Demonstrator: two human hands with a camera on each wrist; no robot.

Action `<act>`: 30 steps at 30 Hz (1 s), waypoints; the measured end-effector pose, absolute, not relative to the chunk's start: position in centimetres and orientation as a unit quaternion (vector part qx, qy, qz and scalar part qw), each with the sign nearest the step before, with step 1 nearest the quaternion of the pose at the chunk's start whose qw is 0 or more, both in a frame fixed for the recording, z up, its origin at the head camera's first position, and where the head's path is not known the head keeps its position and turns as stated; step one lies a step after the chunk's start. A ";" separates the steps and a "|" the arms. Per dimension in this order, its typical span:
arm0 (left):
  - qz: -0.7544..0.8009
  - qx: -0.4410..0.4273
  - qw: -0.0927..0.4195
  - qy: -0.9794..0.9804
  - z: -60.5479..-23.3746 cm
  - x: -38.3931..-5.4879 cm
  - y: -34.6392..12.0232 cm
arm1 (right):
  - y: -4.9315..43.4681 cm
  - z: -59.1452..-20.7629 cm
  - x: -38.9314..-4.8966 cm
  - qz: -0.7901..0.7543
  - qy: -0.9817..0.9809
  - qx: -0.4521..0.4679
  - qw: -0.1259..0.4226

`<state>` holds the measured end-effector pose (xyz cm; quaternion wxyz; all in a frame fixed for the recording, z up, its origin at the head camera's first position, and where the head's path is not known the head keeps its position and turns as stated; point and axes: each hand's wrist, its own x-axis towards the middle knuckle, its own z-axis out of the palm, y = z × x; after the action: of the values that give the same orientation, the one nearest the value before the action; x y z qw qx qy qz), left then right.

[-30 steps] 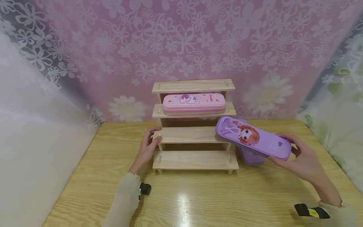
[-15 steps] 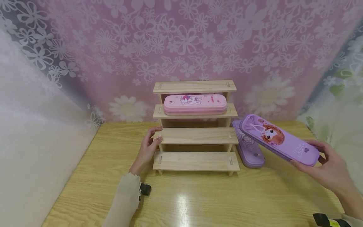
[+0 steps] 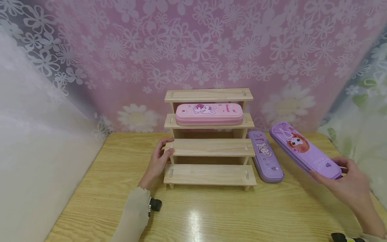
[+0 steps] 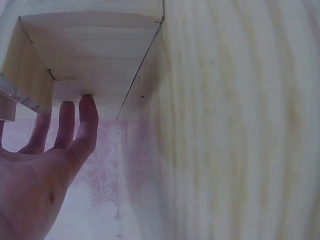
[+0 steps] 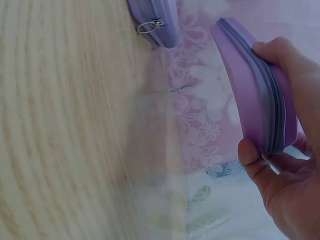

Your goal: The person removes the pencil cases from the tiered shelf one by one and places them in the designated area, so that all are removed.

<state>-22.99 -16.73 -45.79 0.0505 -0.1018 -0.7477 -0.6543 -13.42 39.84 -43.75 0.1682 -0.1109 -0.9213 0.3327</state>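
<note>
A four-tier wooden display rack (image 3: 210, 174) stands on the table. My left hand (image 3: 158, 159) holds its left end at the second tier from the bottom, thumb on top; in the left wrist view, fingertips of the left hand (image 4: 45, 165) touch the wood. My right hand (image 3: 349, 183) grips the near end of a purple zippered pencil case (image 3: 314, 156) with a red-haired doll on its lid, tilted above the table. The right wrist view shows this pencil case (image 5: 255, 90) between thumb and fingers. A pink bunny pencil case (image 3: 208, 114) lies on the second tier from the top.
Another purple pencil case (image 3: 266, 158), with a bunny print, lies on the table against the rack's right side. The wooden table (image 3: 193, 215) ends at a pink floral curtain (image 3: 199, 50) behind the rack. Pale cloth hangs at both sides.
My right hand has moved right with the doll pencil case, away from the rack and the bunny-print purple case, which is now uncovered. The left hand keeps its hold on the rack.
</note>
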 end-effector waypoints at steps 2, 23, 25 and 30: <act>-0.652 -0.103 0.052 -0.749 -45.8 -23.0 -16.7 | 39.9 -44.0 -13.5 0.330 -0.922 -0.122 0.159; -0.651 -0.101 0.056 -0.750 -45.8 -23.0 -16.7 | 38.7 -45.0 -15.4 0.311 -0.930 -0.188 0.064; -0.652 -0.101 0.054 -0.749 -45.8 -23.0 -16.8 | 38.6 -45.0 -15.6 0.310 -0.931 -0.184 0.055; -0.657 -0.102 0.050 -0.745 -45.9 -23.1 -16.8 | 38.5 -45.1 -15.7 0.294 -0.943 -0.148 0.048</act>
<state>-23.14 -16.85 -45.87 0.0501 -0.1019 -0.7454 -0.6569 -15.73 38.53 -45.12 0.0479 -0.1478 -0.9431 0.2940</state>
